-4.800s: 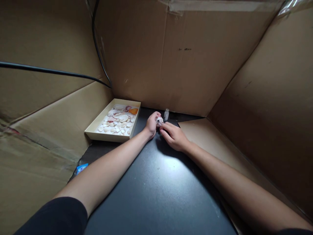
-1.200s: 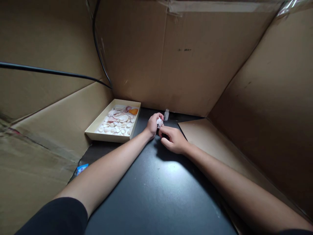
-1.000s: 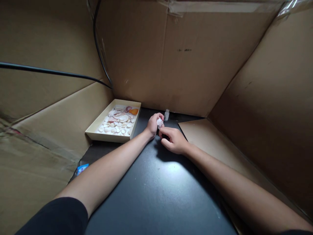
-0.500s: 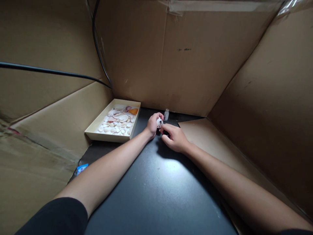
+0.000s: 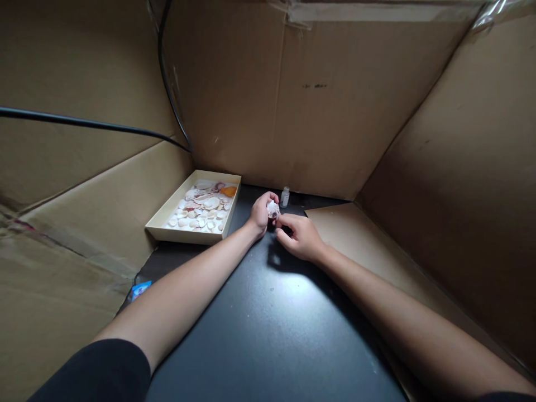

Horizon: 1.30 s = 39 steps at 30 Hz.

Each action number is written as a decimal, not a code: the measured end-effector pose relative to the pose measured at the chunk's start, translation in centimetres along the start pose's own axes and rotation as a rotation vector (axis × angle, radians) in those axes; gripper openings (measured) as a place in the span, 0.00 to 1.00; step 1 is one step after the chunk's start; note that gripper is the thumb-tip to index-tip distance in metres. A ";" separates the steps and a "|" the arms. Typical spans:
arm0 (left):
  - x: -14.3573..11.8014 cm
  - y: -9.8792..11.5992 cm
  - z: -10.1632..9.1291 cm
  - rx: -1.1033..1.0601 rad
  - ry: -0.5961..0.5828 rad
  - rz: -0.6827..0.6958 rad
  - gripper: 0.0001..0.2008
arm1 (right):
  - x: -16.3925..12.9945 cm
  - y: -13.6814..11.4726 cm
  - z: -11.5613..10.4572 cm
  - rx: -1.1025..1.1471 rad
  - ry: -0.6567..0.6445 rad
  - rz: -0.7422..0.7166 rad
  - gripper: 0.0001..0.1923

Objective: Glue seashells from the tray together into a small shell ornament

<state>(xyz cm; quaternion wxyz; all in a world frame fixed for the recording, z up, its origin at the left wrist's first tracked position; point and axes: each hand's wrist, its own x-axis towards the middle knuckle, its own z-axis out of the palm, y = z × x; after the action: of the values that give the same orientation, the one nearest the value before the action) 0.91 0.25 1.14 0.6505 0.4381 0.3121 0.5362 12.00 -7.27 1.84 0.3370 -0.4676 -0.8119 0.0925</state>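
Near edge of black table is lying bare. Further in, left hand is gripping a small pale shell; right hand is pinching at it w/ curled fingertips, just right of shell tray. Judging progress: one shell in work, many sitting in tray; small bottle is standing beyond.

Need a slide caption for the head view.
Left hand holds a pale shell, right hand at it, beside a tray of shells and small bottle.
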 end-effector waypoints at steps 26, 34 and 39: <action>0.0 0.1 0.1 0.012 -0.004 -0.007 0.09 | 0.1 0.4 0.1 -0.023 0.029 0.016 0.09; -0.1 0.2 0.3 0.035 0.004 0.020 0.08 | 0.2 0.3 0.1 -0.068 0.023 0.054 0.09; 0.0 0.1 0.2 0.039 0.001 0.004 0.06 | 0.2 0.3 0.1 -0.070 0.017 0.092 0.09</action>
<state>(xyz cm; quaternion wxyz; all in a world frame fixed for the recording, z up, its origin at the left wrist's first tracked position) 1.03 0.18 1.30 0.6406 0.4510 0.3217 0.5317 12.11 -6.88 1.73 0.3228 -0.5165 -0.7895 0.0754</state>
